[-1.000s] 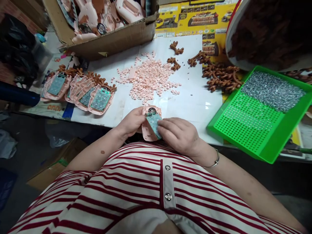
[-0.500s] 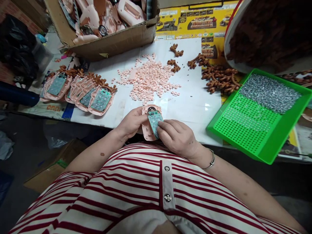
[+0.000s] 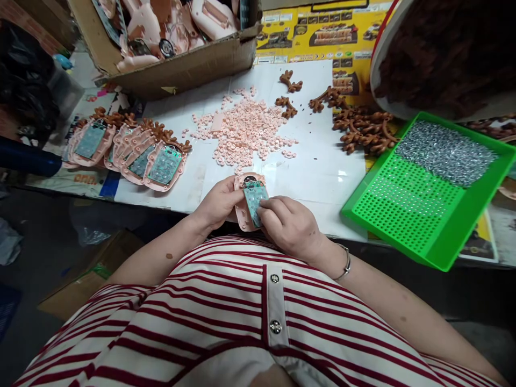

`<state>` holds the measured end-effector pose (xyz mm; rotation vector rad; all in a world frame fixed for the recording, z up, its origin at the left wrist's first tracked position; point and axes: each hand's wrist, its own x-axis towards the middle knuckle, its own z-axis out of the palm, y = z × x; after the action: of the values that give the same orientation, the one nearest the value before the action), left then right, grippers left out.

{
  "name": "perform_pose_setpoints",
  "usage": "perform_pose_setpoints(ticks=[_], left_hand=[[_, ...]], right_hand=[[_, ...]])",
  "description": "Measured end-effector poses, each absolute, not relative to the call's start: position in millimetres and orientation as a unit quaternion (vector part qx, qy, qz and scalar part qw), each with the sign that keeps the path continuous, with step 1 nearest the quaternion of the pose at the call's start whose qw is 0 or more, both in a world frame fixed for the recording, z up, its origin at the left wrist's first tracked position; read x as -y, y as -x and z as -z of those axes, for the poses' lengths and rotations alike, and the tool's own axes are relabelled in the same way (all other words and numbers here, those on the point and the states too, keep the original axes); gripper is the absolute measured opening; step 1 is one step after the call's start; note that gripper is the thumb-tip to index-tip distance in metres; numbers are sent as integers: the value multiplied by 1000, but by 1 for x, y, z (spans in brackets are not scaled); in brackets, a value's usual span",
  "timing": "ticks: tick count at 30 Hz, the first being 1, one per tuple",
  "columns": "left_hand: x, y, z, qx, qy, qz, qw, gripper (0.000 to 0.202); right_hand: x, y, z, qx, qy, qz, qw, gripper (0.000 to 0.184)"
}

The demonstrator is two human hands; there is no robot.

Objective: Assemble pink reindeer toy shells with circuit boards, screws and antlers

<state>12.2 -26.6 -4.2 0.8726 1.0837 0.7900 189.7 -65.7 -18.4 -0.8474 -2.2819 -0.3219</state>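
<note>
Green board [image 3: 253, 200]: turned slightly straighter since earlier, over pink shell [image 3: 242, 219].
Left hand [image 3: 217, 203]: clamped on shell's left edge.
Right hand [image 3: 293, 227]: fingers touch board's right edge; clamped or not, cannot tell.
Small pink parts [image 3: 245, 129]: just beyond the shell.

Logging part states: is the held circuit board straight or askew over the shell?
Askew: the circuit board slants across the pink shell, exposing its left interior.

Left hand [image 3: 217, 203] and right hand [image 3: 292, 226] close together by the near edge of the surface [image 3: 310, 172], both curled, the left apparently pinching
</note>
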Motion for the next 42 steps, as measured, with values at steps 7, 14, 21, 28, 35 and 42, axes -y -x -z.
perform_pose_setpoints(ticks=[7,14,21,28,35,42], left_hand=[[26,-14,1,-499,-361,-358,702,34],[25,-14,0,-496,-352,-345,715,30],[25,-14,3,-470,-364,-345,726,27],[24,-10,5,-474,-361,-344,725,34],[18,5,8,-409,-312,-315,798,38],[21,-2,7,-449,-330,-311,770,39]], right_hand=[[65,-190,23,875,328,116,337,29],[64,-192,27,880,321,70,344,26],[63,-190,29,874,325,86,352,26],[65,-191,30,880,327,62,340,23],[66,-188,24,878,338,106,321,31],[67,-181,15,887,319,124,309,30]])
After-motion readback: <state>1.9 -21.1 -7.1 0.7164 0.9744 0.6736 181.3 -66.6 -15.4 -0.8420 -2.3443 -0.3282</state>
